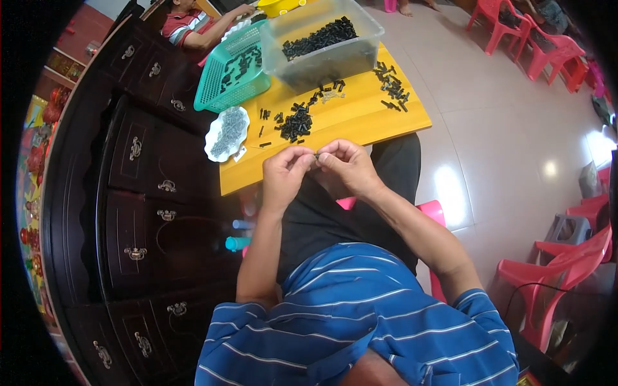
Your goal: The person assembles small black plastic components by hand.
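Note:
My left hand (285, 172) and my right hand (348, 166) meet at the near edge of the yellow wooden table (380, 122). Both are closed, thumbs and forefingers pinched together over a tiny dark piece (316, 156), mostly hidden by the fingertips. Just beyond them lies a heap of small black plastic parts (297, 123). A white scalloped dish (215, 147) of small clear or silvery pieces (230, 132) stands left of the heap. Some pale small pieces (333, 95) lie behind it, and more black parts (393, 87) are scattered at the table's right.
A clear plastic bin (322, 64) and a green basket (212, 90), both holding black parts, stand at the back. Dark drawers (145, 154) flank the left. Another person's arm (215, 32) reaches in beyond the basket. Pink chairs (560, 264) stand on the tiled floor at right.

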Demonstrator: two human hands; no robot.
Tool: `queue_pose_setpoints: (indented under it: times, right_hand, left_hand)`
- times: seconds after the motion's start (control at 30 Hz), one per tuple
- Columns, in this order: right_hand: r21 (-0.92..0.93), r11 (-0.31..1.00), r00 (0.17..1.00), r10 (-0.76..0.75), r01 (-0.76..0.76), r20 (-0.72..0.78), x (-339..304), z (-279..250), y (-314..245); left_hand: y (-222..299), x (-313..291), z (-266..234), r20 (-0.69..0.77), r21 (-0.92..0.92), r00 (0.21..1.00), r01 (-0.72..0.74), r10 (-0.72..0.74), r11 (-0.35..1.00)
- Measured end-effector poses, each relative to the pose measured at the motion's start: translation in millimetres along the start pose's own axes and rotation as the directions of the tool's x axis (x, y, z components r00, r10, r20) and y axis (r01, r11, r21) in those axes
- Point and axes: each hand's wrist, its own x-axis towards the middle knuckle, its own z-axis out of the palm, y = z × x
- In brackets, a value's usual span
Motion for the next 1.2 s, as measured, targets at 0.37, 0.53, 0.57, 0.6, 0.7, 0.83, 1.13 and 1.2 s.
queue_pose_setpoints:
  times: [0.37, 0.53, 0.57, 0.6, 0.7, 0.83, 1.13, 1.2]
  right_hand:
    - [0.105, 0.961, 0.964, 0.243, -0.254, 0.106, 0, -3, -1]
    - [0.12, 0.989, 0.996, 0.086, -0.089, 0.027, 0, -2, 0]
    - [0.121, 0.989, 0.996, 0.085, -0.088, 0.028, 0, -1, 0]
    - [0.102, 0.993, 0.998, 0.066, -0.066, 0.002, 0, 1, 0]
    - [0.035, 0.999, 1.0, 0.008, -0.007, -0.025, 1, 4, 1]
    - [-0.107, 0.991, 0.996, -0.087, 0.083, -0.031, -1, 6, 2]
    - [0.03, 0.999, 0.997, 0.04, -0.038, -0.065, -3, 5, -4]
    - [0.092, 0.992, 0.994, 0.093, -0.086, -0.064, -3, 4, -5]
  left_hand:
    - [18, 10, -25, 0.228, 0.254, 0.95, -0.268, 0.212, 0.929]
    - [23, 4, -12, 0.112, 0.153, 0.988, -0.121, 0.105, 0.981]
    - [18, 3, -12, 0.072, 0.127, 0.992, -0.109, 0.1, 0.986]
    - [14, 3, -11, 0.033, 0.1, 0.995, -0.097, 0.094, 0.99]
    - [9, 3, -16, 0.025, 0.181, 0.997, -0.071, 0.068, 0.981]
    - [3, 6, -15, 0.091, 0.136, 0.995, -0.046, 0.034, 0.99]
    - [2, 3, -2, 0.038, 0.067, 0.999, -0.028, 0.026, 0.997]
    - [1, 4, -1, 0.023, 0.067, 0.999, -0.027, 0.026, 0.997]
